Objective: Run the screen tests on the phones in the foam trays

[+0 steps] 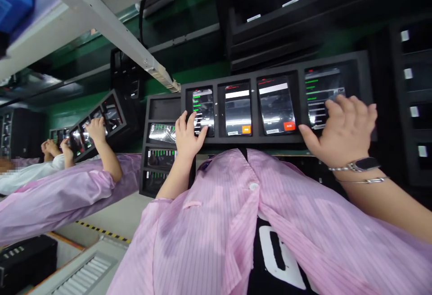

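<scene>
A long black foam tray lies across the bench before me, holding several smartphones with lit screens in its slots. My left hand is over the tray's left end, fingers spread, at the leftmost smartphone. My right hand spreads over the rightmost smartphone, covering part of its right side; whether the fingertips touch the glass I cannot tell. Between the hands are two smartphones with orange boxes on their screens, the left-middle smartphone and the right-middle smartphone, which sits slightly tilted.
Another black tray with smartphones stands left of mine, partly behind my left arm. Stacked black trays rise at the back, and more trays stand at right. Co-workers' hands are at a tilted tray on the left. A white post slants overhead.
</scene>
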Demonstrator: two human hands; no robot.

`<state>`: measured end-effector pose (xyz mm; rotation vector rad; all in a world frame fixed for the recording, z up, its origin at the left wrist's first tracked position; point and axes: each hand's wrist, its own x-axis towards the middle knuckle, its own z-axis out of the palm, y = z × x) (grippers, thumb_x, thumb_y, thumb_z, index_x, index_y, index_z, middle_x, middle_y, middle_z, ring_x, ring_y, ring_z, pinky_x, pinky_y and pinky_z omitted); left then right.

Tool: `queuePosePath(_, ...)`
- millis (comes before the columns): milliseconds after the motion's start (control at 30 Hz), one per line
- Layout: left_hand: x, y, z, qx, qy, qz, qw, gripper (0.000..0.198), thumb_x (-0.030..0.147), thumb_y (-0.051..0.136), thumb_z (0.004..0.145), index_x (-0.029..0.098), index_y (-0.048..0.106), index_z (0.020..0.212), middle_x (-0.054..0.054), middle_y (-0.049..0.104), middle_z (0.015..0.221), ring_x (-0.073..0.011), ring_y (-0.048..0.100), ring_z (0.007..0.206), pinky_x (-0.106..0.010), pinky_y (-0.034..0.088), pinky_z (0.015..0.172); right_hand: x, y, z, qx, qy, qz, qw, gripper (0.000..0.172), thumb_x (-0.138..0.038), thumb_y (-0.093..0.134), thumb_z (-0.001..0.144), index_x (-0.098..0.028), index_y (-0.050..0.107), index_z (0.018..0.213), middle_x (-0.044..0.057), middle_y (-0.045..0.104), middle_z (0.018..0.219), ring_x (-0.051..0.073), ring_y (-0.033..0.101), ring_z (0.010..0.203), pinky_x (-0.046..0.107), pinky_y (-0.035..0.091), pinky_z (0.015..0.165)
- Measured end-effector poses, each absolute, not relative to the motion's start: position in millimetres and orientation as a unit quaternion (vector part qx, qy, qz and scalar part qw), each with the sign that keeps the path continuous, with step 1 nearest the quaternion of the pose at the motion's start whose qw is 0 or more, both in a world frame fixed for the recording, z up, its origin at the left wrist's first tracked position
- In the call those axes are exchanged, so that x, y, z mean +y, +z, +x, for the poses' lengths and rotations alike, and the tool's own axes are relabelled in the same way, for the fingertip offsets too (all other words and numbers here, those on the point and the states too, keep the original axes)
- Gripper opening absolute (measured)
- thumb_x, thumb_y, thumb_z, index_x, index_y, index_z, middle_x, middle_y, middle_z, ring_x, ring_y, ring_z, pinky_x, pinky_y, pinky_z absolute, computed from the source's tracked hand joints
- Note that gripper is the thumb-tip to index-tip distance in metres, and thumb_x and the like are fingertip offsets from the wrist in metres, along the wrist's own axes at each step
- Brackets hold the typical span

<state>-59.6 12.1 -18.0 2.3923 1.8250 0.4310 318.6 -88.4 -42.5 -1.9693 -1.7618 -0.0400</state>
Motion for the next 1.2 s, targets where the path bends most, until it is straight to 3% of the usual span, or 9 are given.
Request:
queuePosePath(133,19.0,-18.7,-64.4,0.596,0.133,0.788,0.073,0.063,0.062,0.050,0.097,0.019,0.058,0.143,-0.020,0.042,0.159,-0.0355,0.042,0.144,-0.053,0.035,0.120,-82.7,-41.9,319.7,-0.650,-0.016,-0.724,0.229,0.075,-0.063,0.042,0.096,-0.018,0.040,0.155,0.024,0.061,0.137,0.047,0.049,0.136,0.071,0.024,0.119)
queuePosePath(467,26.8,-17.8,-68.4,0.594,0.147,0.785,0.095,0.078,0.066,0.051,0.095,0.017,0.042,0.155,-0.023,0.039,0.160,-0.0365,0.037,0.150,-0.056,0.029,0.124,-75.6,-37.7,324.9,-0.609,0.006,-0.746,0.269,0.076,-0.065,0.045,0.095,-0.014,0.037,0.152,0.026,0.051,0.148,0.043,0.042,0.142,0.067,0.025,0.120)
queuePosePath(567,53.7,-5.2,-59.3,0.587,0.154,0.789,0.099,0.074,0.067,0.047,0.096,0.018,0.048,0.150,-0.020,0.041,0.160,-0.0355,0.035,0.152,-0.055,0.027,0.125,-43.9,-25.6,340.4,-0.619,0.040,-0.736,0.272,0.065,-0.056,0.042,0.098,-0.013,0.046,0.146,0.023,0.053,0.147,0.040,0.039,0.145,0.065,0.019,0.123)
queuePosePath(667,108.5,7.2,-36.5,0.538,0.153,0.821,0.112,0.062,0.062,0.041,0.100,0.019,0.057,0.142,-0.015,0.052,0.153,-0.0299,0.042,0.148,-0.045,0.030,0.125,16.3,-8.5,356.4,-0.650,0.070,-0.726,0.212,0.052,-0.046,0.041,0.101,-0.011,0.058,0.137,0.020,0.059,0.140,0.036,0.041,0.142,0.059,0.018,0.123)
queuePosePath(733,148.3,9.6,-16.4,0.518,0.130,0.835,0.130,0.058,0.059,0.035,0.103,0.019,0.062,0.137,-0.013,0.061,0.144,-0.0274,0.052,0.138,-0.040,0.038,0.119,60.4,-0.5,361.0,-0.658,0.096,-0.732,0.151,0.051,-0.045,0.038,0.105,-0.008,0.064,0.127,0.020,0.065,0.128,0.035,0.052,0.131,0.054,0.029,0.117)
queuePosePath(800,178.8,5.6,2.0,0.536,0.095,0.828,0.134,0.059,0.058,0.030,0.104,0.019,0.065,0.132,-0.014,0.067,0.134,-0.0290,0.060,0.126,-0.041,0.045,0.109,95.4,1.0,359.8,-0.640,0.130,-0.754,0.065,0.057,-0.048,0.034,0.107,-0.003,0.068,0.113,0.021,0.069,0.109,0.033,0.061,0.114,0.047,0.043,0.101)
queuePosePath(900,197.4,-8.4,17.1,0.581,0.044,0.807,0.096,0.066,0.060,0.025,0.104,0.017,0.073,0.116,-0.017,0.073,0.115,-0.0338,0.065,0.111,-0.045,0.047,0.098,119.9,-8.5,355.1,-0.612,0.142,-0.777,-0.021,0.055,-0.044,0.033,0.108,-0.004,0.069,0.096,0.018,0.069,0.093,0.028,0.066,0.093,0.038,0.045,0.081)
queuePosePath(1100,188.3,-14.9,21.5,0.582,0.061,0.808,0.070,0.066,0.058,0.021,0.106,0.019,0.074,0.109,-0.015,0.073,0.111,-0.0326,0.064,0.107,-0.044,0.042,0.096,117.7,-26.3,358.8,-0.623,0.116,-0.773,0.023,0.057,-0.048,0.032,0.106,-0.008,0.068,0.089,0.015,0.068,0.084,0.025,0.064,0.084,0.034,0.042,0.073)
queuePosePath(1200,180.8,-5.4,46.8,0.546,0.078,0.830,0.086,0.058,0.053,0.025,0.107,0.021,0.073,0.115,-0.012,0.072,0.120,-0.0304,0.063,0.112,-0.044,0.038,0.102,123.2,-24.9,341.7,-0.657,0.106,-0.742,0.081,0.049,-0.044,0.034,0.105,-0.012,0.068,0.093,0.017,0.070,0.095,0.029,0.065,0.091,0.036,0.044,0.074)
